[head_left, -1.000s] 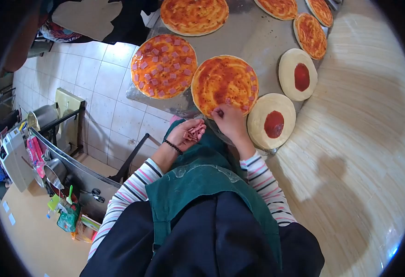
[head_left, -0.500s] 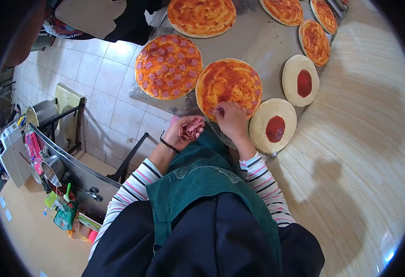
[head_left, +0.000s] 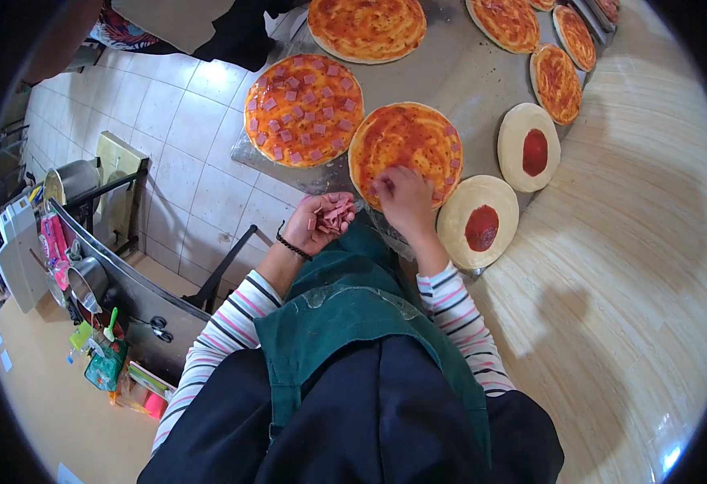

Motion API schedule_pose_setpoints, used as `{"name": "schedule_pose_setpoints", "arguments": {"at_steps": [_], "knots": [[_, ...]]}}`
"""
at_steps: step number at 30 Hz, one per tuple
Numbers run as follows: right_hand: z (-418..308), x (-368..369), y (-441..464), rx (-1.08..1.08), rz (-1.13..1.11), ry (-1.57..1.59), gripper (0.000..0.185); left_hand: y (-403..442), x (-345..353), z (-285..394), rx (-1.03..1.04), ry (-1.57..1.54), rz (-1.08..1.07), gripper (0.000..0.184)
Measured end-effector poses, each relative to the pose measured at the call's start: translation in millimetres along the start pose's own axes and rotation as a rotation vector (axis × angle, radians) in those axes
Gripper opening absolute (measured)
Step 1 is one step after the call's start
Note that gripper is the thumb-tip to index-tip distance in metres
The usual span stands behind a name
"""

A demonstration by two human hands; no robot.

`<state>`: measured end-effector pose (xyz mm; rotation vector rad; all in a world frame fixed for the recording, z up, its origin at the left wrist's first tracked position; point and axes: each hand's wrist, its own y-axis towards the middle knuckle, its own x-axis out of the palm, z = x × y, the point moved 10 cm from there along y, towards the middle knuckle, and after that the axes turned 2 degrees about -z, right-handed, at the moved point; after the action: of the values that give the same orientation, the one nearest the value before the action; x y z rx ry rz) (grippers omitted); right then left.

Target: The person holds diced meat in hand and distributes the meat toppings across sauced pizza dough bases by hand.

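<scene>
My left hand (head_left: 315, 226), palm up, cups a heap of pink ham pieces (head_left: 336, 216) beside the table edge. Over the lower part of a sauced pizza (head_left: 402, 145) is my right hand (head_left: 404, 198), its fingers pinched together; whatever is between the fingertips is hidden. A few ham squares lie along that pizza's right side. To its left, a second pizza (head_left: 303, 110) is covered with ham squares. On the right sit two pale dough rounds, the nearer one (head_left: 478, 222) and the farther one (head_left: 529, 148), each with a red sauce patch in the middle.
More sauced pizzas (head_left: 367, 28) lie farther back on the metal table (head_left: 458, 89). Another person (head_left: 245, 36) in dark clothing stands at the upper left. At left are scissors (head_left: 158, 327), a metal pot (head_left: 87, 278) and a white appliance (head_left: 21, 254). A wood-patterned surface (head_left: 627, 242) borders the right side.
The pizzas and table have shifted slightly right in view. My right hand has moved slightly over the pizza's lower part, still pinched. My left hand still cups the ham.
</scene>
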<state>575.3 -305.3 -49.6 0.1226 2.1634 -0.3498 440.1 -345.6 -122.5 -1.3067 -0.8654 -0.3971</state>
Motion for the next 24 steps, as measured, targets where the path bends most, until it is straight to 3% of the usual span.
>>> {"name": "schedule_pose_setpoints", "arguments": {"at_steps": [3, 6, 9, 19, 21, 22, 24], "knots": [[-8, 15, 14, -0.054, -0.018, -0.141, 0.010, 1, 6, 3, 0.029, 0.017, -0.004, 0.027], [3, 2, 14, 0.031, 0.066, 0.004, 0.011, -1, 9, 11, 0.063, 0.081, -0.006, 0.028], [14, 6, 6, 0.008, 0.012, 0.033, 0.015, -3, 9, 15, 0.092, 0.139, 0.008, 0.029], [13, -12, 1, 0.026, 0.046, -0.162, 0.021, 0, 14, 15, 0.108, 0.206, 0.029, 0.029], [42, -17, 2, 0.155, 0.078, 0.292, 0.017, -2, 20, 15, 0.101, 0.229, 0.027, 0.029], [48, -21, 5, 0.156, 0.077, 0.292, 0.017, -2, 23, 15, 0.097, 0.254, 0.023, 0.028], [47, -23, 12, 0.116, 0.017, 0.647, 0.014, 2, 26, 12, 0.087, 0.254, 0.009, 0.027]]}}
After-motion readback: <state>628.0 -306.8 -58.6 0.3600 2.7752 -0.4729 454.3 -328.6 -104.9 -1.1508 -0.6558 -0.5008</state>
